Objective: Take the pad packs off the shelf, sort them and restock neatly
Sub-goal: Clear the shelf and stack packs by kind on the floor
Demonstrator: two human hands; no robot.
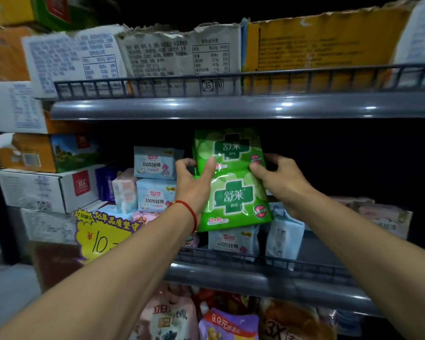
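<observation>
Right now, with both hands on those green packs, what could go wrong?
1. The left hand and right hand grip two green packs only at the sides, one above the other; the lower one might slip out.
2. The blue packs to the left are stacked loosely, so a bump could topple them.
3. The pale pack below leans at the shelf rail and might fall off.

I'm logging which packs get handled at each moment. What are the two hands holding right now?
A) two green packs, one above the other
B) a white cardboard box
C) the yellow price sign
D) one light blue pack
A: the left hand and right hand grip two green packs, the upper green pack above the lower green pack, in front of the light blue packs on the shelf.
</observation>
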